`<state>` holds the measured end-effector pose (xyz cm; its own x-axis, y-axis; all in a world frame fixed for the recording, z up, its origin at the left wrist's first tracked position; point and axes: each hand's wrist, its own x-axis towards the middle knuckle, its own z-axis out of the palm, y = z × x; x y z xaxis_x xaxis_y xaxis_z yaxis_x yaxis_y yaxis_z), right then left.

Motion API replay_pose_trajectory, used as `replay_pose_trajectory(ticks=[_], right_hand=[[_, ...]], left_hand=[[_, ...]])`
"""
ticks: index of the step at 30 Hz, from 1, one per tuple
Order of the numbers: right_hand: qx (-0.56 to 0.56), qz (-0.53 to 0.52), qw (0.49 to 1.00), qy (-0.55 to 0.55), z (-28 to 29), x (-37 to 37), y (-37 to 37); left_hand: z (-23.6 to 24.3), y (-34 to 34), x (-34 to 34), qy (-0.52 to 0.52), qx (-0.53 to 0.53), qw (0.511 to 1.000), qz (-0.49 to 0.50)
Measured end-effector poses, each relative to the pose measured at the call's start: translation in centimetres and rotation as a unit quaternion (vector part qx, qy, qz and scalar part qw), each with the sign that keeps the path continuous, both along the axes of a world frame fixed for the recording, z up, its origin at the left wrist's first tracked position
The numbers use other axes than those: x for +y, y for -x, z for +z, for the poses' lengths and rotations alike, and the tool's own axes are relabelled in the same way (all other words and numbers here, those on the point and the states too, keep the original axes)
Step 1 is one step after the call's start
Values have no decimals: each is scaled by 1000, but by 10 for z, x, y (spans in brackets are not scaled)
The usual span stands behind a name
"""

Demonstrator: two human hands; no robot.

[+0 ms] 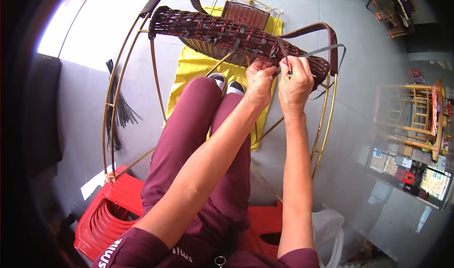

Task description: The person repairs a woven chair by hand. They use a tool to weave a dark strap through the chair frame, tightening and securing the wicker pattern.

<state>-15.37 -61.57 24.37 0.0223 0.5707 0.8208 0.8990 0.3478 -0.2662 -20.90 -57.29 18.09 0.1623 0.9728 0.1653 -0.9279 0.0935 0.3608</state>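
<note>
At the near edge of a brown woven chair panel (213,29) across a gold metal frame (111,105), the fingers of a person's right hand (294,81) pinch a slim brown piece (283,49); the left hand's (260,81) curl there, grip hidden. Open gray floor (362,76) borders the right side.

floor's (359,69) looking smooth and grey with thin seams, a bright yellow cloth (187,67) is lying across the middle with slippers (235,87) resting on it, some dark flat strips (124,108) are sprawling left, and red stools (130,190) are standing stacked lower left
</note>
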Motion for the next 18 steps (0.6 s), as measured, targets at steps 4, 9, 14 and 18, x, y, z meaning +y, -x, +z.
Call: replay_pose_trajectory(ticks=[4, 9, 14, 18], right_hand=[[49, 20, 998, -26, 6, -9, 4], [178, 45, 982, 38, -4, -15, 3], [183, 41, 982, 27, -22, -24, 7], [239, 41, 968, 58, -18, -25, 10]], left_hand=[[11, 5, -12, 67, 29, 997, 23], [15, 11, -17, 99, 43, 994, 1], [14, 13, -21, 133, 7, 990, -51], [14, 10, -19, 120, 2, 990, -70]])
